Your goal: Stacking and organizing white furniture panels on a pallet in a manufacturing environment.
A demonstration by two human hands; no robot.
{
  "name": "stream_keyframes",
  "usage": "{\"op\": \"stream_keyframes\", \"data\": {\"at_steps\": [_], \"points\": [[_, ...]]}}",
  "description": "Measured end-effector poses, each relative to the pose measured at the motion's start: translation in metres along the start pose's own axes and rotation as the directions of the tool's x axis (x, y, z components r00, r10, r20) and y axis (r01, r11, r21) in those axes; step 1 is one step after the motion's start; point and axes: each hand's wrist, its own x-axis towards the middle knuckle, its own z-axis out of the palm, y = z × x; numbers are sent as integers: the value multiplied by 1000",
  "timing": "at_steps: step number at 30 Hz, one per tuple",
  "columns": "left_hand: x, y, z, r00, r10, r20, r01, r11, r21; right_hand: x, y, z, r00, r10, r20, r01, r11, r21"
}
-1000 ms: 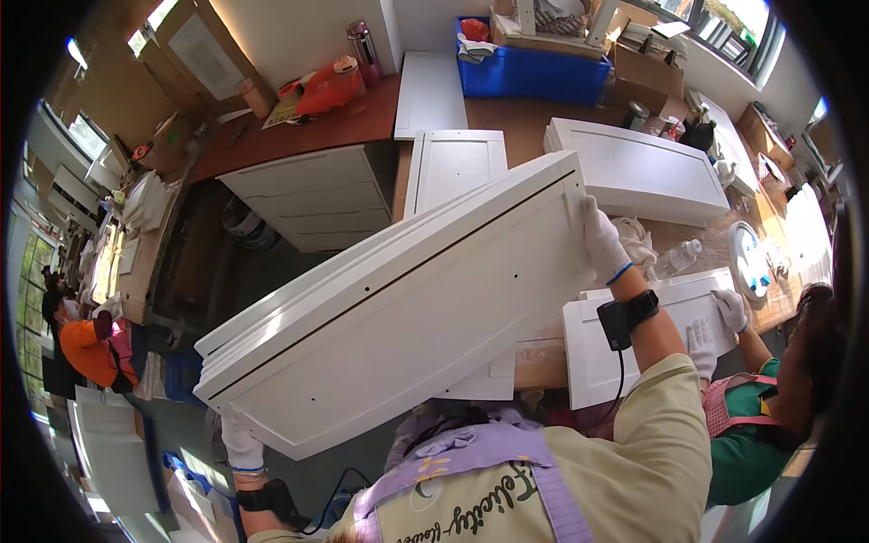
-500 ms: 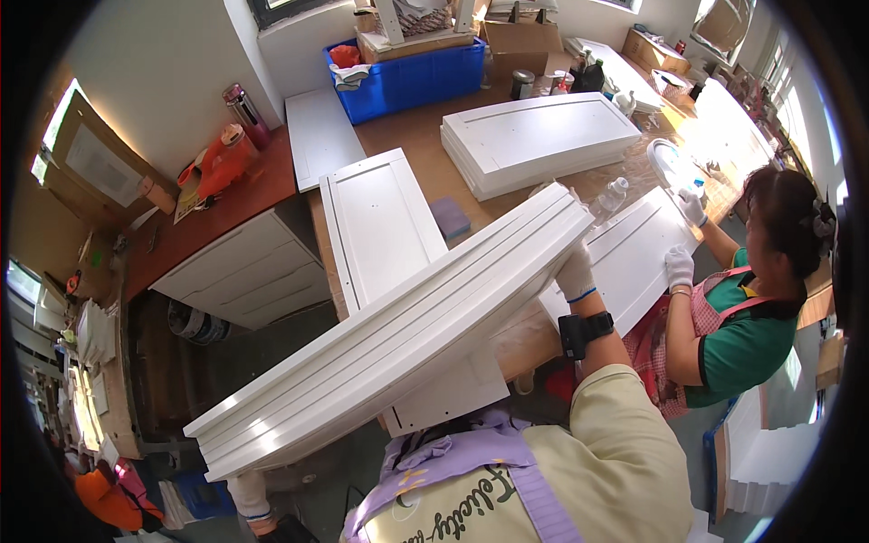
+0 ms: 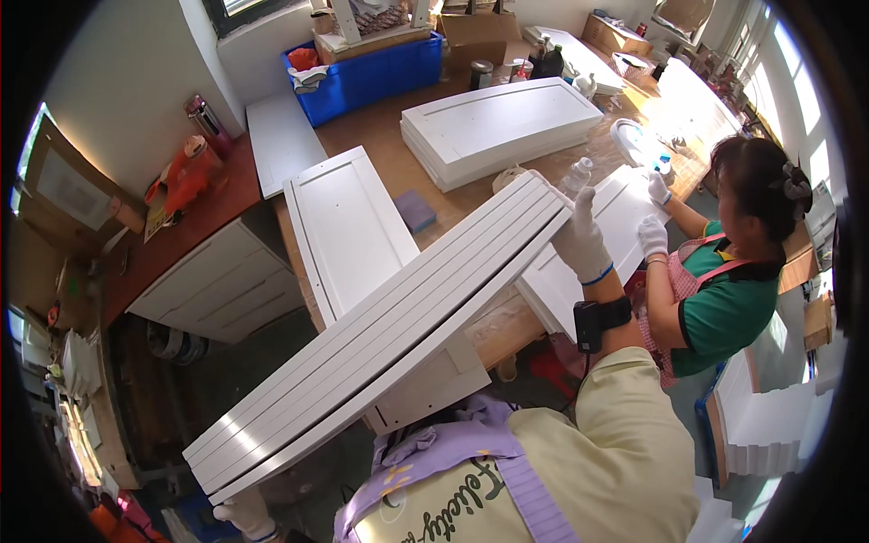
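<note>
A stack of long white panels [image 3: 380, 335] stretches diagonally across the view in front of me, its narrow grooved edges facing up. My right hand [image 3: 582, 242], in a white glove with a blue cuff line, grips the far right end; one digit sticks up past the edge. Around the lower left end is my left hand [image 3: 244, 516], also gloved, its fingers partly hidden by the panels. Below the stack, a white panel with small dark holes [image 3: 425, 398] lies at the table's near edge. A framed white panel [image 3: 353, 226] lies flat just beyond.
A stack of white panels [image 3: 498, 127] stands farther back on the brown table [image 3: 362, 136]. Behind it are a blue bin [image 3: 371, 81] and a clear bottle [image 3: 577, 174]. To the right, a co-worker in green [image 3: 729, 299] touches another white panel [image 3: 615, 217]. A red-topped drawer cabinet [image 3: 217, 281] stands left.
The panel stack has turned in my hands, so its narrow edges face up more and a dark gap shows along it. My right hand has shifted on its end, a digit now raised.
</note>
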Motion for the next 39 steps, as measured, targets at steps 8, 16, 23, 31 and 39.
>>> {"op": "stream_keyframes", "data": {"at_steps": [8, 16, 23, 31, 39], "points": [[8, -5, -8, 832, -248, 496, -57, -928, -368, -6, -41, -6, 996, 25, -86, -49, 958, -284], [17, -11, -11, 851, -205, 484, -46, -946, -320, -24, -102, 94, 704, -112, 701, 679, 394, -620], [14, -1, -11, 865, -166, 473, -37, -962, -269, -6, -37, -30, 999, 15, -53, -49, 680, -731], [5, 13, -36, 768, -80, 635, -191, -976, 108, -15, 74, -22, 895, -439, 82, 316, 493, -810], [7, -10, -41, 632, -290, 718, -382, -924, -38, -25, 106, -39, 928, -373, -1, 101, 254, -962]]}}
